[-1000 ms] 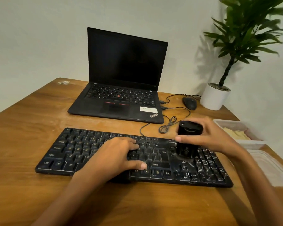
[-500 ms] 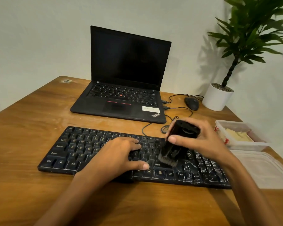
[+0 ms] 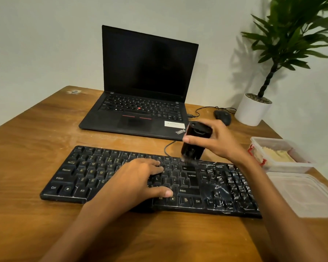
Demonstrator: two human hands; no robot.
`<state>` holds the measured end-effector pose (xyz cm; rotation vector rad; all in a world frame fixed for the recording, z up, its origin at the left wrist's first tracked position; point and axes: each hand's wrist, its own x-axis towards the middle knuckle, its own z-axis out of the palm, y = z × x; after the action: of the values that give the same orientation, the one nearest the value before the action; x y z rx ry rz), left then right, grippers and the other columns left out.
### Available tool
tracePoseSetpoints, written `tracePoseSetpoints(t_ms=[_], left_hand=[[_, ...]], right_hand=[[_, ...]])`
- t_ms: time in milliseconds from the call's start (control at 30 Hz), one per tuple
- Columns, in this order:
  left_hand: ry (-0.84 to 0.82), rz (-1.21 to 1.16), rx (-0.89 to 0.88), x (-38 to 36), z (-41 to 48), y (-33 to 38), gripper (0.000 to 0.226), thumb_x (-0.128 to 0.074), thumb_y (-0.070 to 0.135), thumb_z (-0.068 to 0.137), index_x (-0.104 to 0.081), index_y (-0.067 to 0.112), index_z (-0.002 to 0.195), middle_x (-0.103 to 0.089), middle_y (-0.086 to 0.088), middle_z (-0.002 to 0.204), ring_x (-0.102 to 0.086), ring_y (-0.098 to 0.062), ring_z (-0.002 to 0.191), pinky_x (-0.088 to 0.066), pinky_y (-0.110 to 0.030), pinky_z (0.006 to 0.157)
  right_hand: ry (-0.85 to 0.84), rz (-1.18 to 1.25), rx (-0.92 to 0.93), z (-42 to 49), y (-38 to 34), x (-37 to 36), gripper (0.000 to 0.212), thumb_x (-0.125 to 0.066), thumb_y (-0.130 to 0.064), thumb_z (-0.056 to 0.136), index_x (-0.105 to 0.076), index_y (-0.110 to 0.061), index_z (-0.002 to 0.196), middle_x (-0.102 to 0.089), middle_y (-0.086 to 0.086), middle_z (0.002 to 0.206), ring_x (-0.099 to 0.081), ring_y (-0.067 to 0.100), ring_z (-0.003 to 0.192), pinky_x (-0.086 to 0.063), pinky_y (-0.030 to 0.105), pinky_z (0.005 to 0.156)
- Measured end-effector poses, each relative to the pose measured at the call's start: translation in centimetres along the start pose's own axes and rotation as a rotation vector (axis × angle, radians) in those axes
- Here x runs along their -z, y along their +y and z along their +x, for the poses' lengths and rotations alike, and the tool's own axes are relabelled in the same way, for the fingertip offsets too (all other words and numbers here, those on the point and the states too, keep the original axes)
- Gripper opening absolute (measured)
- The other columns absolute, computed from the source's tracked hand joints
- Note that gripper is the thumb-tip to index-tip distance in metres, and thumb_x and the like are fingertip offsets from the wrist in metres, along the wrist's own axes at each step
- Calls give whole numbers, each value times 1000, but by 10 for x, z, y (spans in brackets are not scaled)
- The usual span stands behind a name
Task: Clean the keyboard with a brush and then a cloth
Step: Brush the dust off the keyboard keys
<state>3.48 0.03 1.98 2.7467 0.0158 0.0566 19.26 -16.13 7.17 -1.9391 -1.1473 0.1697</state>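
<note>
Here, brush (image 3: 194,142) in right hand (image 3: 219,141), over keyboard (image 3: 102,173)

You've got two hands, left hand (image 3: 134,183) and right hand (image 3: 219,141); one each of keyboard (image 3: 87,173), brush (image 3: 194,142), laptop (image 3: 148,72), mouse (image 3: 222,116), potted plant (image 3: 253,110), tub (image 3: 284,165), lid (image 3: 307,195).

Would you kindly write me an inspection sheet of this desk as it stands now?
Surface: wooden table, faint pale smears.
Job's things: black keyboard, white dust thick on its right part; black brush, bristles down at the top row; no cloth identified.
Clutter: open laptop, mouse, clear tub holding something pale, clear lid beside it.
Grippers: left hand rests flat on the keys; right hand grips the brush.
Cables: black cable behind the keyboard; thin cable by the mouse.
Surroundings: potted plant, plain wall.
</note>
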Motion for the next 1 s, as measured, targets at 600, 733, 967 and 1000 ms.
tracePoseSetpoints(t_ms=[600,733,967,1000], left_hand=[[87,20,-103,-6,-2,16,66,-44,68,77,-45,34,133,-37,14,144,-30,-5,132,-35,-33,105],[42,-12,-122,-11,2,18,62,-44,67,77,-47,36,131,-39,16,142,-31,-4,131,-33,-32,105],[76,5,-155,-13,6,22,50,-54,55,81,-55,32,125,-46,11,138,-39,-8,127,-39,-34,101],[73,-3,-158,-13,7,21,48,-55,54,81,-56,33,124,-47,11,137,-40,-8,126,-39,-35,101]], right_hand=[[-12,148,50,-70,-26,-2,27,-72,-26,71,-66,-10,92,-70,4,92,-68,14,84,-55,22,66],[-53,75,-8,-85,-24,5,32,-71,-37,71,-65,-13,90,-69,9,89,-67,24,84,-56,46,70],[-77,60,48,-83,-37,-1,25,-76,-25,75,-66,-11,93,-68,7,90,-65,18,85,-57,36,72],[-80,78,61,-83,-37,-7,22,-75,-16,76,-66,-7,94,-68,6,92,-65,15,86,-56,26,72]])
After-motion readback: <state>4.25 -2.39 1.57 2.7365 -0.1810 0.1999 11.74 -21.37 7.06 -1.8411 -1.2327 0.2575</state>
